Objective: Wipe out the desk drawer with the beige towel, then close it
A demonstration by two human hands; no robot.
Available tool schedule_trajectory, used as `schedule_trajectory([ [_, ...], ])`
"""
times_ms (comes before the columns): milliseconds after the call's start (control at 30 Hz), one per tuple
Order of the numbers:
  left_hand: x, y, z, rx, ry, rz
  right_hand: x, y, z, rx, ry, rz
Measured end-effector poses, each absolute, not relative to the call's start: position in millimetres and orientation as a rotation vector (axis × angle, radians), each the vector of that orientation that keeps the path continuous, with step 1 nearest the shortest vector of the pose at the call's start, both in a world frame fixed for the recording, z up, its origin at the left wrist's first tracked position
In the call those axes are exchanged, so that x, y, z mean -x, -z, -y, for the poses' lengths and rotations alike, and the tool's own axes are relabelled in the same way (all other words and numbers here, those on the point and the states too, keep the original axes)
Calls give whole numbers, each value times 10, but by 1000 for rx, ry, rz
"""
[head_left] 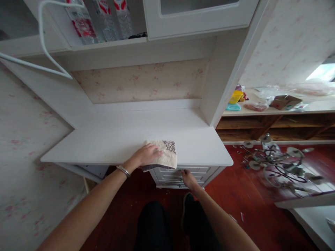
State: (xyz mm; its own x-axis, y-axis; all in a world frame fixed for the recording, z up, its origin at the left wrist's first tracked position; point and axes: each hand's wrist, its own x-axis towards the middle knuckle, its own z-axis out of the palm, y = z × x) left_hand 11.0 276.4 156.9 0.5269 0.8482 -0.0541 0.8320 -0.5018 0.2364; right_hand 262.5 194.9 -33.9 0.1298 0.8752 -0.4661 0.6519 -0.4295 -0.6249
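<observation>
On the white desktop (117, 136) lies a cream towel (167, 157) with a dark leaf pattern, its front edge hanging a little over the desk's front. My left hand (148, 154) rests palm down on the towel's left part, fingers stretched flat over it. Below the desk edge, my right hand (188, 179) is closed at the top drawer's front, thumb and fingers pinching a small dark drawer knob (185, 171). The white drawer unit (163, 177) appears closed.
Overhead, a shelf holds several plastic bottles (104, 21), and a white cable (42, 31) hangs at the left. A chandelier (285, 164) lies on the red floor to the right. Behind it, a low wooden shelf (248, 122) carries a cardboard box (285, 102) and a yellow container (235, 96).
</observation>
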Motion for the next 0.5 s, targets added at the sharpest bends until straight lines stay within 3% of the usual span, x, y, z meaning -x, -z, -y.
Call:
schedule_trajectory([
  [167,-188,-1458,-3165,-2547,-186,-1568,-2693,395,-1947,2115,-1185,1468],
  [500,-504,-894,-3025,-2597,-114,-1574,-2618,361,-2047,2205,-1170,1491],
])
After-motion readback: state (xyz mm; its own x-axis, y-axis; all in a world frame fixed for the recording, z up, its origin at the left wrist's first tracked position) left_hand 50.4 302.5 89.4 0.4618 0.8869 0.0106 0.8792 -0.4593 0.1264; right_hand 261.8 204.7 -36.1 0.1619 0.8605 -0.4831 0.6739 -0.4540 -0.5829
